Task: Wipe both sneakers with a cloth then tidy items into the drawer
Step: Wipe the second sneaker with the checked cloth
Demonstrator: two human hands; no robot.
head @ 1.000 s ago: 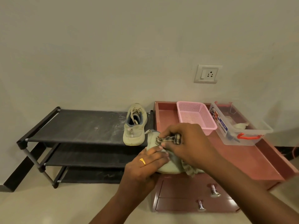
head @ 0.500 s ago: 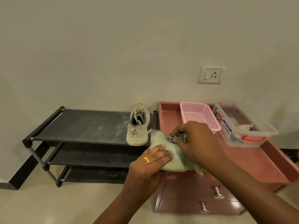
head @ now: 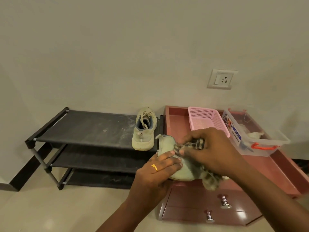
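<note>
- Checked grey-brown cloth (head: 192, 145) bunched in the right hand (head: 212, 151), fingers clamped on it; a loose end hangs below the wrist at 5 o'clock.
- Cloth pressed against the upper of a pale green fabric sneaker (head: 168, 148), heel tab pointing up toward 11 o'clock.
- Left hand (head: 157, 169), gold ring on one finger, closed over the near side of that sneaker, fingers flat on the fabric; the two hands sit close together, nearly touching.
- Held sneaker sits over the front left corner of a reddish-brown wooden drawer unit (head: 267, 166); whether it rests on the top I cannot tell.
- Second pale green lace-up sneaker (head: 143, 129) at 11 o'clock from the hands, upright on the top tier of a black three-tier shoe rack (head: 87, 128), at its right end, heel toward camera.
- Pink perforated plastic basket (head: 205, 119) at 12 o'clock on the drawer unit's top.
- Clear plastic box with red handle (head: 260, 143) at 2 o'clock, just beside the basket.
- Two drawer fronts with metal knobs (head: 224, 202) at 5 o'clock, both shut.
- White wall socket (head: 221, 79) above.
</note>
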